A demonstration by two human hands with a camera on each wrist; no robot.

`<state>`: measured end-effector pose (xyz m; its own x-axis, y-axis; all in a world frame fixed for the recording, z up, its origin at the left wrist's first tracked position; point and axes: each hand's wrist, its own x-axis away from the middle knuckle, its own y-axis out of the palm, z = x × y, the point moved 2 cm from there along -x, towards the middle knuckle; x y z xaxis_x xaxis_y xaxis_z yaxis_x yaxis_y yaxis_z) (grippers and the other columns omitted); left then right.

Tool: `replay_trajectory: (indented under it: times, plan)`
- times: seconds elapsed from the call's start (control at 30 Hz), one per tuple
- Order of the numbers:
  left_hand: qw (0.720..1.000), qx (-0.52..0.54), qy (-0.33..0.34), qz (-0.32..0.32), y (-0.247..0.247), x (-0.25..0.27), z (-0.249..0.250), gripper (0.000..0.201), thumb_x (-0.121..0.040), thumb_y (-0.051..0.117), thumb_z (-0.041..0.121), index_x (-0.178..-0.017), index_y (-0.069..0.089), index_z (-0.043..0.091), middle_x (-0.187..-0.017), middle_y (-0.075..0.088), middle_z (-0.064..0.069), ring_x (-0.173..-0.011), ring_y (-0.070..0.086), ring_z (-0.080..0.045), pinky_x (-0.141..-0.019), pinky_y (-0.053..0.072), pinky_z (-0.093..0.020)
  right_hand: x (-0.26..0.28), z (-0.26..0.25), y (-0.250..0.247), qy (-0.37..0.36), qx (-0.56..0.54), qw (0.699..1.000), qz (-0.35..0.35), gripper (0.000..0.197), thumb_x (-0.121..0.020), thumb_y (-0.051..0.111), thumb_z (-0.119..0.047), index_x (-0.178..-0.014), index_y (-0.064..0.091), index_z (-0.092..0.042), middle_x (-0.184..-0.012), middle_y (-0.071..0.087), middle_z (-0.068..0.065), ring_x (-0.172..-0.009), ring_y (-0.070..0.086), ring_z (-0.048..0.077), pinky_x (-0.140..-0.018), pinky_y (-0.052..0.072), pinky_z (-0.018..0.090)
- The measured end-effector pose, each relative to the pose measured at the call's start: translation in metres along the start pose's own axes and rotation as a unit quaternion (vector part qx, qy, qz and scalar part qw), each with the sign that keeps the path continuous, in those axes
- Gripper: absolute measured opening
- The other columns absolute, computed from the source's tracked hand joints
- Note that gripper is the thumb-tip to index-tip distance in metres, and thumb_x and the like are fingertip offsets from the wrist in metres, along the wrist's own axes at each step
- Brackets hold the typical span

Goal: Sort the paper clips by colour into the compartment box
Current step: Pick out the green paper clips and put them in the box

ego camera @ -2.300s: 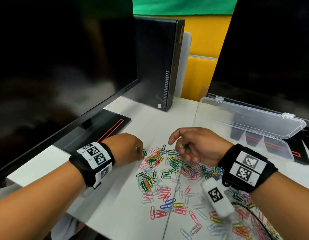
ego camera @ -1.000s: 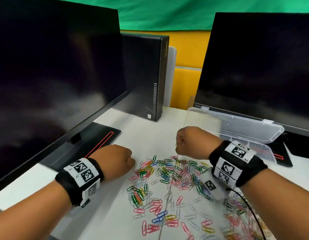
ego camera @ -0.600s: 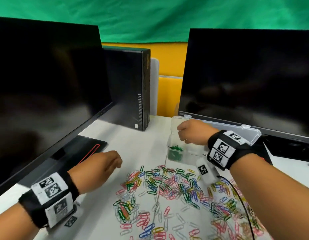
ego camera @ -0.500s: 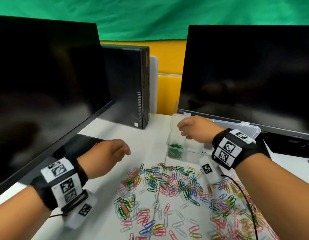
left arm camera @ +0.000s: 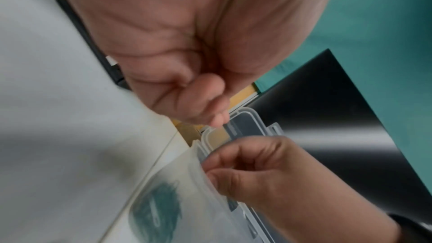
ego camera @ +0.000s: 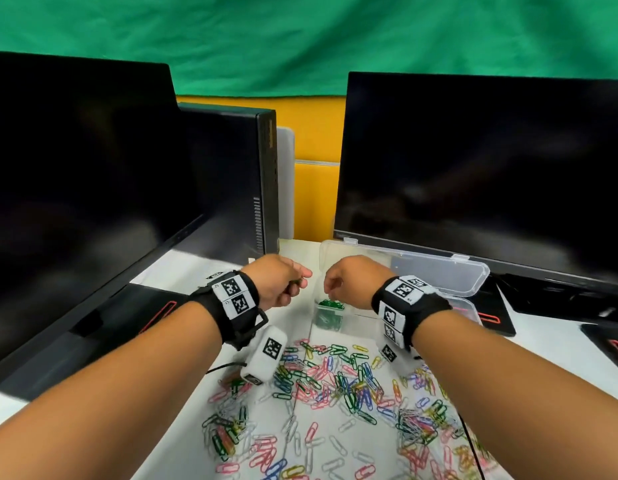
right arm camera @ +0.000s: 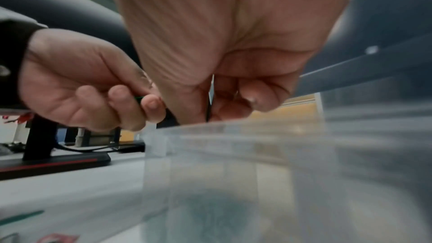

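A clear compartment box (ego camera: 422, 271) stands open at the back of the desk, lid tilted back. Its left end compartment holds green paper clips (ego camera: 330, 304), a green blur through the wall (left arm camera: 156, 212). My right hand (ego camera: 352, 277) hovers over that compartment with fingers curled and tips together (left arm camera: 268, 169); no clip shows between them. My left hand (ego camera: 280, 284) is raised just left of the box and pinches a green paper clip (right arm camera: 139, 97) in its curled fingers. The mixed pile of coloured paper clips (ego camera: 335, 379) lies on the desk in front of the box.
Two dark monitors stand close by, one at the left (ego camera: 75, 185) and one behind the box (ego camera: 474, 168). A black computer tower (ego camera: 238, 185) stands between them. A monitor foot with a red stripe (ego camera: 155, 313) lies at the left. A thin black cable (ego camera: 470, 445) crosses the clips.
Both hands left the pile. The right hand went up to the box and stays over the green compartment. The left hand rose and moved right to the box's left end, still pinching.
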<state>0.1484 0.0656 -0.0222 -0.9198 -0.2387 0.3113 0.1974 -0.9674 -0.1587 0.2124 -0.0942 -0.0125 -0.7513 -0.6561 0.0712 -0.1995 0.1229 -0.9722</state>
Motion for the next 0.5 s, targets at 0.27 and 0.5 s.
replay_trajectory:
  times: [0.27,0.5]
  plan:
    - [0.994,-0.075,-0.075,-0.028,0.001,-0.010,-0.025,0.018,-0.096,0.058,0.022,-0.084,0.063,0.010,-0.060,0.040,0.000,-0.048,0.032,-0.013,-0.043,0.026,-0.019,-0.044,-0.021,0.014,0.040,0.205,0.973,-0.097,0.028,-0.095,0.054,-0.023,-0.068,0.051,-0.017,-0.070,0.055,0.000,-0.068,0.056,0.022,-0.065,0.047,0.030]
    - [0.957,-0.287,-0.010,-0.048,0.002,-0.021,-0.016,0.026,-0.089,0.064,0.034,-0.095,0.072,0.009,-0.069,0.046,-0.008,-0.056,0.042,-0.025,-0.051,0.034,-0.024,-0.049,-0.021,0.020,0.038,0.203,0.970,-0.132,0.025,-0.096,0.055,-0.029,-0.076,0.060,-0.015,-0.068,0.056,0.000,-0.063,0.053,0.018,-0.061,0.043,0.027]
